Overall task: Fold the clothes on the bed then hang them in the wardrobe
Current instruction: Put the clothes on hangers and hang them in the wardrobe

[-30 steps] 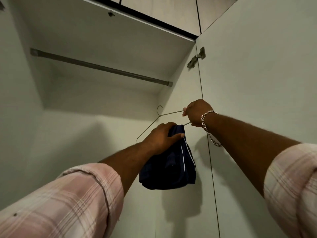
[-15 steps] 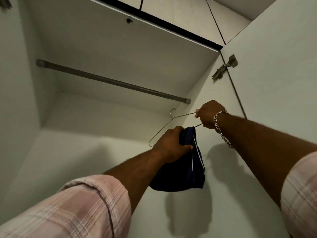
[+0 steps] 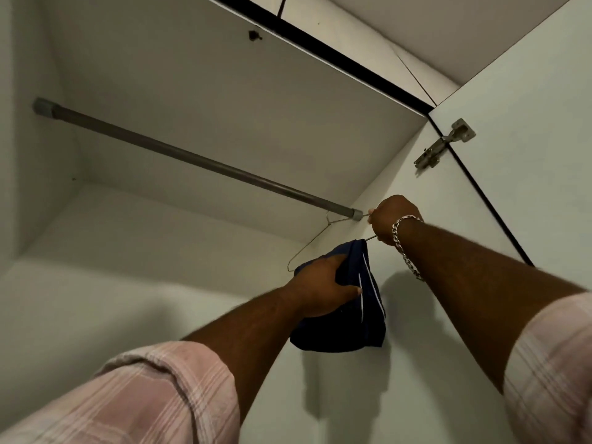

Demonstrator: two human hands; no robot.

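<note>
Behind rail (image 3: 198,163) end, hanger (image 3: 307,248) hook partly hidden.

Hinge (image 3: 443,145): metal, on the right door edge
Screw fitting (image 3: 254,35): small dark spot on the top panel
Sleeves (image 3: 153,398): pink plaid, rolled up

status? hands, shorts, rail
Right hand grips hanger end; left hand holds navy shorts draped on it. Hook at rail, seating unclear. Nothing blocking.

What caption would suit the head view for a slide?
Right hand and left hand lift a wire hanger with dark shorts to the wardrobe rod.
</note>
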